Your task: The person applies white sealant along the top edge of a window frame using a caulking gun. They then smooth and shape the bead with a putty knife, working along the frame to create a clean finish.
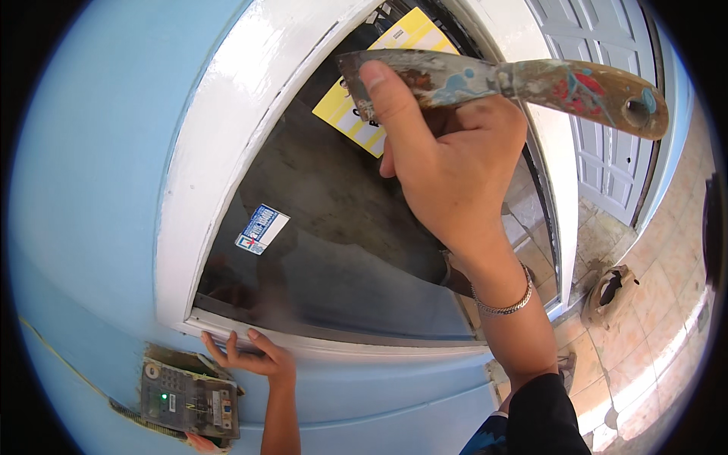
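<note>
Putty knife [504, 79] before the upper part of the window [356, 265], blade [425, 72] pinched by the right hand [462, 167]; left hand [260, 359], unclenched, at the window's lower edge. Thumb [394, 98] flat near the blade's tip should steady it.

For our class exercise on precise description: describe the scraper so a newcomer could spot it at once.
Find the white-framed window in the blue wall, then the right hand raised before it. The scraper is gripped there by its blade, its brown handle pointing right. Unlike the yellow card behind it, it is paint-stained, with a hole near the handle's end.
</note>
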`<state>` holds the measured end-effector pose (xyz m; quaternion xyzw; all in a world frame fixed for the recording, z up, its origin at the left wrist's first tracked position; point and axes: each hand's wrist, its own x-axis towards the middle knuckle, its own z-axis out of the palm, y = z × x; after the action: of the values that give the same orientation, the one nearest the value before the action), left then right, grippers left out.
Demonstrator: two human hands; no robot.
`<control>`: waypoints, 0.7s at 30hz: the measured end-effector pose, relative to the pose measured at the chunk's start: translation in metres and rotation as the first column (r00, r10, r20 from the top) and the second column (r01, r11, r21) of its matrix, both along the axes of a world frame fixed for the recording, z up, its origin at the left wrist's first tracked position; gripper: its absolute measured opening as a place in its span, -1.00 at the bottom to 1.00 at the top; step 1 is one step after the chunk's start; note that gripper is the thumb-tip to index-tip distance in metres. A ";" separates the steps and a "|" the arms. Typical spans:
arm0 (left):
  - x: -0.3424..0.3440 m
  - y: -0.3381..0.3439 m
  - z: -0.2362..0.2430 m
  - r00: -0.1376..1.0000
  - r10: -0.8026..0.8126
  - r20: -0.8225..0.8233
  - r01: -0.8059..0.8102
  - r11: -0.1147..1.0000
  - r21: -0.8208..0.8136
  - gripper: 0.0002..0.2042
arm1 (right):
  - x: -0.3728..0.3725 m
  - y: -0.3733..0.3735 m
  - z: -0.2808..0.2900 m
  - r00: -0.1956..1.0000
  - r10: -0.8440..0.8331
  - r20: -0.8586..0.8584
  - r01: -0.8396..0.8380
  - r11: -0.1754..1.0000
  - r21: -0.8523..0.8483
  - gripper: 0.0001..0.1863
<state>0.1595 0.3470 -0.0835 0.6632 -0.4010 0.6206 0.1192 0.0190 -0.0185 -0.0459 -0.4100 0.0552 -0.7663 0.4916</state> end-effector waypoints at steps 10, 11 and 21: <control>-0.003 -0.001 -0.001 1.000 -0.005 -0.013 0.005 1.000 -0.013 -0.73 | 0.007 0.003 0.000 0.998 -0.035 -0.055 0.024 0.982 -0.189 -0.81; -0.003 -0.002 -0.001 1.000 -0.021 -0.015 0.020 1.000 -0.012 -0.73 | 0.007 0.003 0.000 0.999 0.005 -0.051 -0.016 0.977 -0.212 -0.81; -0.002 0.000 0.000 1.000 0.002 0.010 -0.002 1.000 -0.008 -0.73 | 0.006 0.002 0.005 0.996 -0.063 -0.066 0.058 0.995 -0.085 -0.73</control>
<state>0.1574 0.3468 -0.0834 0.6601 -0.3985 0.6255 0.1191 0.0248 -0.0161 -0.0409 -0.4543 0.0528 -0.7679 0.4485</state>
